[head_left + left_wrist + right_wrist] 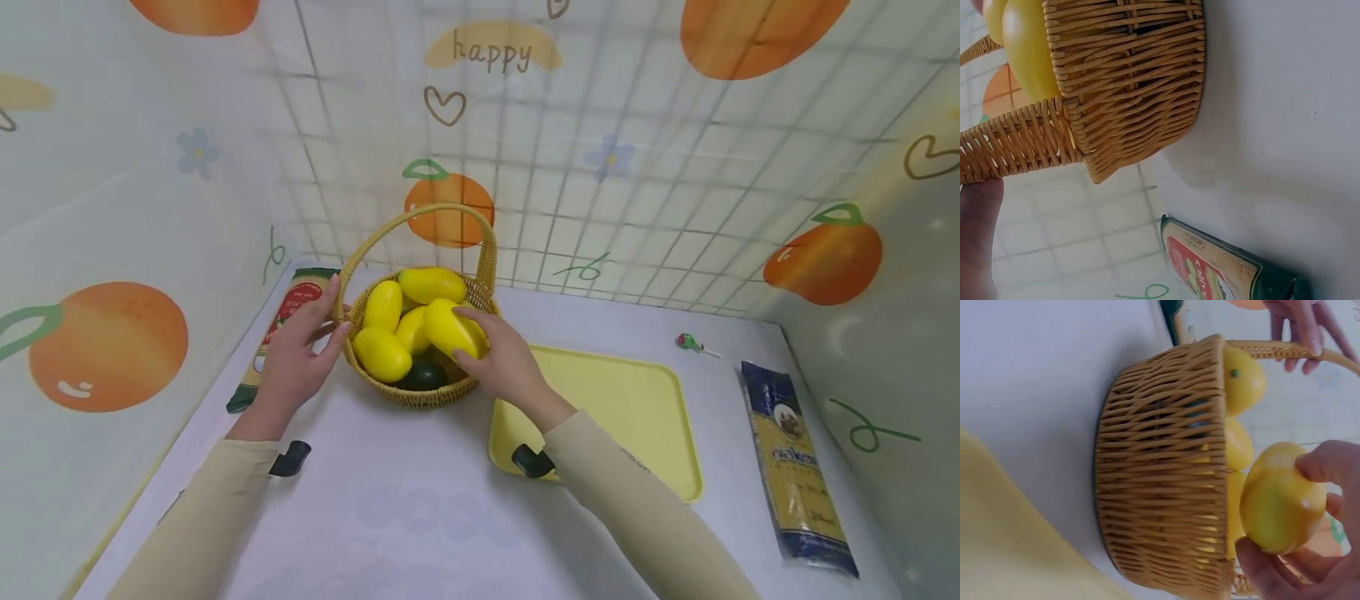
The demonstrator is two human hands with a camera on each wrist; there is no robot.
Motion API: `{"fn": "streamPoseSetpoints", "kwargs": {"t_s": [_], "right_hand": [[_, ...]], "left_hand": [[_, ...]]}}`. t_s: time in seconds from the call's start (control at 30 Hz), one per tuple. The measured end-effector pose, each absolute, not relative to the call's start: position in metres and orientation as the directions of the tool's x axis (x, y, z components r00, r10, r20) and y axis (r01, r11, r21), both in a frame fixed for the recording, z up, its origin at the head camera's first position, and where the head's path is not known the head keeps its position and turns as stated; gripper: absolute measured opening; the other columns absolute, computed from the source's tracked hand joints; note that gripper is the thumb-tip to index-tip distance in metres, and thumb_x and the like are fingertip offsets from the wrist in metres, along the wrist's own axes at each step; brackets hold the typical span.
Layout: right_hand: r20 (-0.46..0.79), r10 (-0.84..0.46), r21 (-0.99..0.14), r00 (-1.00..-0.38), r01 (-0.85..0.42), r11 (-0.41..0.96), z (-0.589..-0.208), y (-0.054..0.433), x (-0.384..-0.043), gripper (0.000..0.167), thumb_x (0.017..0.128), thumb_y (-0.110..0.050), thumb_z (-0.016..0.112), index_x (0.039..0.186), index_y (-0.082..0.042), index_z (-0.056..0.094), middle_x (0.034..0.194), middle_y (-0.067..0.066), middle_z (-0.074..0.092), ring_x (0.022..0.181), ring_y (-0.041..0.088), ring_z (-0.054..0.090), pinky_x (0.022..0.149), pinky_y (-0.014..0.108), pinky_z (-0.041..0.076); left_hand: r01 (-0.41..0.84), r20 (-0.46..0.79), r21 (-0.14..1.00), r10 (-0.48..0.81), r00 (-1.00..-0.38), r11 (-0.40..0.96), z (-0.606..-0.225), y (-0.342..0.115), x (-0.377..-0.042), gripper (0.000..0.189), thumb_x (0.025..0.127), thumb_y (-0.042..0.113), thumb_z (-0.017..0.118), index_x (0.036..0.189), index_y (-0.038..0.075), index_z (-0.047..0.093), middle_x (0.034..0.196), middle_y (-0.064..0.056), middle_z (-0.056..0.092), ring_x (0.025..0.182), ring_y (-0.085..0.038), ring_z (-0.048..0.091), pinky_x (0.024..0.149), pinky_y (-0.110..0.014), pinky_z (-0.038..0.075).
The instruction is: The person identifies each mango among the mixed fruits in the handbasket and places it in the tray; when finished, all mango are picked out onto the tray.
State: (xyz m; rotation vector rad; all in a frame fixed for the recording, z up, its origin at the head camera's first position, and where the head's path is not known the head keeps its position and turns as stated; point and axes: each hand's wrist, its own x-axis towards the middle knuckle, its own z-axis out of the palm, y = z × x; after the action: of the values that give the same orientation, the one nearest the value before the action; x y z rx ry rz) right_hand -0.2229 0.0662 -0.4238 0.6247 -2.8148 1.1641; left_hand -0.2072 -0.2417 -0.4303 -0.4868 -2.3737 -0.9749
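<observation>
A wicker basket [420,400] with a tall arched handle stands on the table, holding several yellow mangoes [381,354] and a dark green fruit [423,375]. My left hand [297,354] grips the left side of the handle near the rim, thumb and fingers on either side of it. With its thumb and fingers, my right hand [510,358] holds one mango [1282,497] at the basket's right side. In the right wrist view this mango is just above the rim, close to the other fruit. The basket's woven side [1135,75] fills much of the left wrist view.
A yellow tray [622,408] lies right of the basket, under my right forearm. A green and red packet [300,296] lies behind my left hand. Farther right are a wrapped lollipop [688,342] and a blue-ended pasta packet [798,475]. Printed curtains surround the table.
</observation>
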Motion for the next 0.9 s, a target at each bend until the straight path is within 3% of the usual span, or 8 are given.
{"fn": "streamPoseSetpoints", "kwargs": {"t_s": [0.17,0.33,0.7,0.9], "right_hand": [[0.203,-0.346,-0.681,-0.916,-0.386,0.622,-0.414,0.087,-0.210,0.060,0.094,-0.026,0.073,0.150,-0.027,0.051,0.147,0.005,0.054,0.123,0.025,0.055,0.094,0.042,0.055],[0.215,-0.329,-0.686,-0.920,-0.382,0.620,-0.415,0.114,-0.202,0.060,0.094,-0.024,0.074,0.150,-0.023,0.051,0.144,0.007,0.055,0.110,0.024,0.057,0.078,0.035,0.057],[0.178,-0.234,-0.663,-0.956,-0.292,0.689,-0.440,0.164,-0.196,0.060,0.093,-0.025,0.075,0.148,-0.020,0.052,0.135,0.014,0.059,0.103,0.027,0.058,0.081,0.040,0.058],[0.090,-0.194,-0.669,-0.977,-0.203,0.715,-0.463,0.172,-0.201,0.061,0.094,-0.027,0.074,0.150,-0.020,0.050,0.138,0.018,0.058,0.103,0.033,0.058,0.085,0.046,0.055]], "left_hand": [[0.511,0.591,0.535,0.135,-0.796,0.673,-0.430,-0.242,-0.206,0.082,0.094,-0.004,0.069,0.160,0.029,0.033,0.120,-0.012,0.066,0.114,-0.028,0.064,0.090,-0.051,0.057],[0.501,0.587,0.533,0.129,-0.800,0.682,-0.431,-0.243,-0.206,0.083,0.093,-0.004,0.069,0.160,0.030,0.033,0.120,-0.012,0.067,0.114,-0.028,0.064,0.090,-0.050,0.057],[0.499,0.588,0.531,0.127,-0.799,0.685,-0.429,-0.241,-0.207,0.083,0.093,-0.004,0.070,0.160,0.029,0.034,0.118,-0.012,0.067,0.113,-0.029,0.064,0.090,-0.049,0.057],[0.498,0.590,0.534,0.121,-0.798,0.683,-0.430,-0.241,-0.207,0.083,0.093,-0.004,0.070,0.160,0.029,0.034,0.118,-0.012,0.067,0.113,-0.028,0.064,0.090,-0.049,0.056]]}}
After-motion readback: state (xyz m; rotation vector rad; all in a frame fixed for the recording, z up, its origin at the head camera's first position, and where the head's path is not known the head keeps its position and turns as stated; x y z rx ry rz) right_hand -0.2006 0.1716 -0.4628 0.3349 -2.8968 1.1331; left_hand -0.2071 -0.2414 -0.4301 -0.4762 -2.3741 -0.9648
